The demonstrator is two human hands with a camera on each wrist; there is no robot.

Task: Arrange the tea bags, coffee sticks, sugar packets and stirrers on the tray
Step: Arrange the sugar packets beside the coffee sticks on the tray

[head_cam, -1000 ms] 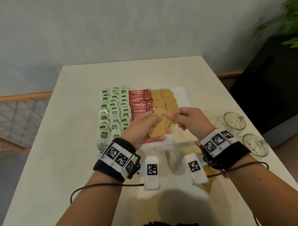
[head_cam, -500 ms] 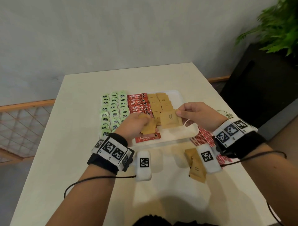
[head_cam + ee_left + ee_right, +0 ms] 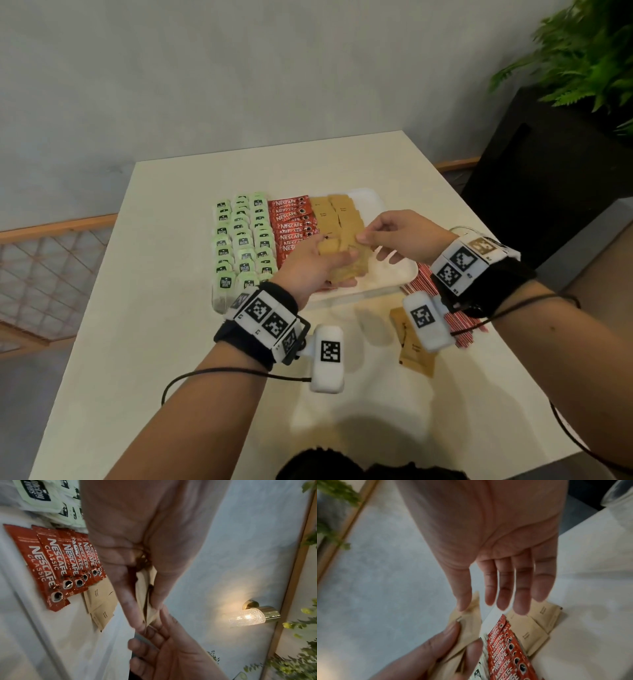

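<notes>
- Two hands meet over the near-right part of the tray, at a stack of brown sugar packets (image 3: 346,263); everything else placed off that grip.
- Table (image 3: 171,342): pale top, under it all.
- Tray (image 3: 387,274): white, directly below the grip; bare strip of tray just right of and below the held stack.
- Tea bags (image 3: 243,243): green, three columns, far left of the grip, at the tray's left side.
- Coffee sticks (image 3: 291,222): red Nescafe, overlapped in a row, just left of the grip, between tea bags and sugar.
- Laid sugar packets (image 3: 337,214): brown, overlapped in rows just beyond the grip, touching the coffee sticks' right edge.
- Left hand (image 3: 308,267): fingers and thumb curled round the held stack, clamping it; the wrist view shows the packets edge-on between thumb and fingers (image 3: 130,601).
- Right hand (image 3: 400,236): thumb and index tip pinch the stack's top corner in the head view; remaining fingers (image 3: 520,588) straight and loose.
- Stirrers (image 3: 421,284): red-and-white striped bundle on the table, right of the grip, off the tray, partly hidden under the right wrist.
- Loose sugar packets (image 3: 414,353): brown, on the table nearer than the grip, off the tray.
</notes>
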